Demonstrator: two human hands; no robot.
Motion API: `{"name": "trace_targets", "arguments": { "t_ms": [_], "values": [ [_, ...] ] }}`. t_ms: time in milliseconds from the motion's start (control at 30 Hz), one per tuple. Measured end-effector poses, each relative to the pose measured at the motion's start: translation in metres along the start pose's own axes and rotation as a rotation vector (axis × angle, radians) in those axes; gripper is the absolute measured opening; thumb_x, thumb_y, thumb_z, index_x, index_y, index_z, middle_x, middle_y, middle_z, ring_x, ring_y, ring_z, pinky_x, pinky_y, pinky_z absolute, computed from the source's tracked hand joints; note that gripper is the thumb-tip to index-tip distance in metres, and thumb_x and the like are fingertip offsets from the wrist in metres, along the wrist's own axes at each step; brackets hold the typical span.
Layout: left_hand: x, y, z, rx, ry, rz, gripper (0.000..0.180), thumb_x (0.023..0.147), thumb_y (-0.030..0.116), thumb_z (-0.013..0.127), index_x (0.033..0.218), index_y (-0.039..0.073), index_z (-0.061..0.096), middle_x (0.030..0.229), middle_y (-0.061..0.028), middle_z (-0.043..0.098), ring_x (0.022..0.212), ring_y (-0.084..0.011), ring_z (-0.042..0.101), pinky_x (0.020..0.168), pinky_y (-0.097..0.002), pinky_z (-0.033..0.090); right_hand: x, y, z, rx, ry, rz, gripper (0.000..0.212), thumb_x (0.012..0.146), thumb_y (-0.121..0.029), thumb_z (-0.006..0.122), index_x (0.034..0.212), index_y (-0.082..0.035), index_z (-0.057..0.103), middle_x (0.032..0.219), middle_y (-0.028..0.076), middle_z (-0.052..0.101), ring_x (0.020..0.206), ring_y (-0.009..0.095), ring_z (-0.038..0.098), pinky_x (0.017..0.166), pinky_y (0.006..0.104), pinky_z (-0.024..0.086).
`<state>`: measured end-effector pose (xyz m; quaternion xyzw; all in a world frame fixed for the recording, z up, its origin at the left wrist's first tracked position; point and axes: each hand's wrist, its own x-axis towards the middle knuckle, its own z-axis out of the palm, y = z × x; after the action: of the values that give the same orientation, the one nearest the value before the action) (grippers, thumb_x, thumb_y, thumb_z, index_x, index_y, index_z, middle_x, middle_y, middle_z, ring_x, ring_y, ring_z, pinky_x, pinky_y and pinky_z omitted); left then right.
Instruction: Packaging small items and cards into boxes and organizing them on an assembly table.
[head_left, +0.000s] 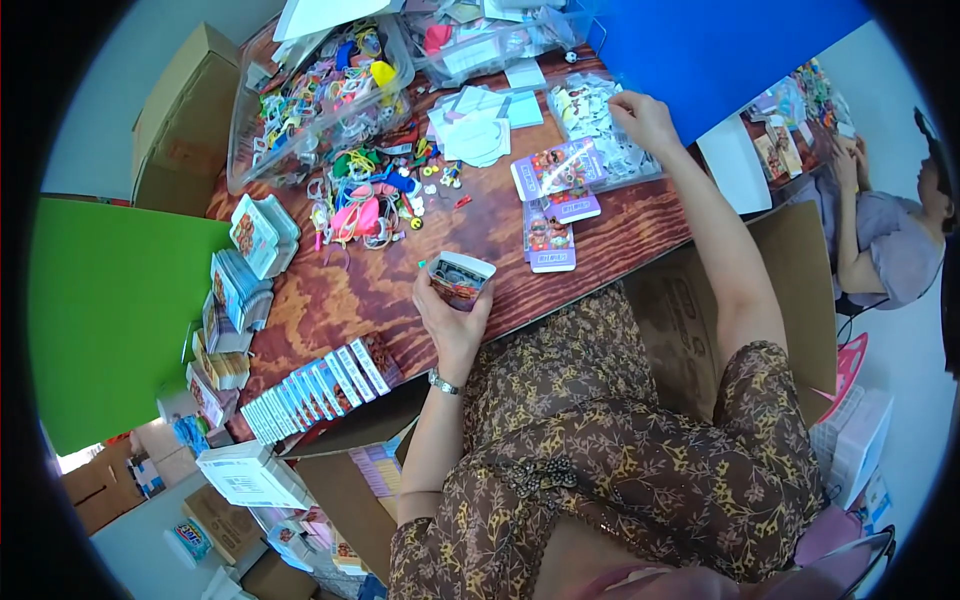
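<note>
My left hand (452,318) is wrapped round a small open carton (462,280), holding it upright over the near edge of the table. Small grey and dark items show inside its mouth. Out to the right, my right hand (645,122) hovers over a clear plastic tray (640,178) full of small white printed pieces (585,112). Its fingers are bent and pressed together; what they hold, if anything, is too small to make out. Purple printed cartons (550,245) lie on the wood-grain table (385,290) between my hands, beside the tray.
A clear bin (240,150) of colourful trinkets stands at the back left, with a loose pile (355,205) spilling before it. White paper cards (475,135) lie mid-table. A row of boxes (320,390) lines the near left edge. Another person (890,230) works at far right.
</note>
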<state>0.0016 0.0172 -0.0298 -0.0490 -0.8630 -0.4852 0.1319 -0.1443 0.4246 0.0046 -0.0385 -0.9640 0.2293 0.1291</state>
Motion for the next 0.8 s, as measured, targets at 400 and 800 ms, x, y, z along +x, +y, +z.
{"name": "trace_targets", "arguments": {
  "t_ms": [400, 800],
  "values": [
    [0.002, 0.004, -0.001, 0.058, -0.049, -0.033, 0.081, 0.071, 0.02, 0.09, 0.135, 0.0, 0.045, 0.117, -0.017, 0.056, 0.108, -0.0358, 0.053, 0.092, -0.0459, 0.044, 0.027, -0.01, 0.027, 0.359, -0.171, 0.257, 0.027, 0.083, -0.025, 0.082, 0.09, -0.004, 0.067, 0.076, 0.001, 0.067, 0.067, 0.011, 0.06, 0.062, 0.0291, 0.049],
    [0.006, 0.018, 0.003, 0.091, -0.086, -0.002, 0.079, 0.072, 0.025, 0.09, 0.133, 0.0, 0.047, 0.113, -0.0162, 0.057, 0.102, -0.0338, 0.053, 0.088, -0.0446, 0.045, 0.042, -0.023, 0.03, 0.012, 0.086, 0.452, 0.05, 0.083, -0.056, 0.073, 0.103, -0.011, 0.075, 0.106, 0.015, 0.074, 0.1, 0.035, 0.07, 0.085, 0.0465, 0.054]
  ]
}}
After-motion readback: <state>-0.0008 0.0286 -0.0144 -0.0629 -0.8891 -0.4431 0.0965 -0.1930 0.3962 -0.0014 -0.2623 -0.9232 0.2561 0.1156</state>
